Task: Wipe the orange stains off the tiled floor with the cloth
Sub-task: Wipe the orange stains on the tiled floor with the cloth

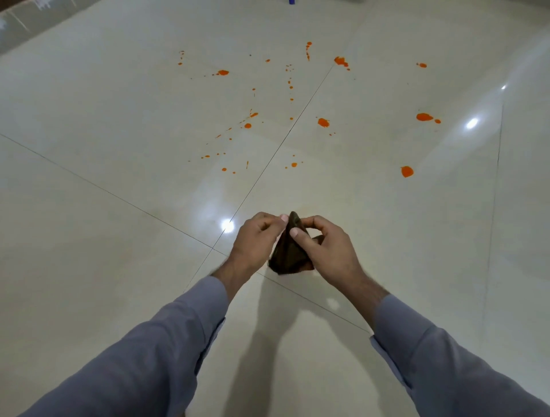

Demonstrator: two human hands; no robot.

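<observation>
A small dark brown cloth hangs bunched between both hands, above the floor at the frame's centre. My left hand pinches its top edge from the left, and my right hand pinches it from the right, thumb on the front. Orange stains are scattered over the glossy cream tiled floor ahead of the hands. Larger blobs lie at the right and far right, with small splatters left of the diagonal grout line.
Dark grout lines cross the floor and meet just left of my hands. Bright ceiling-light reflections shine on the tiles. A small blue object sits at the far top edge. A darker wall base runs along the top left corner.
</observation>
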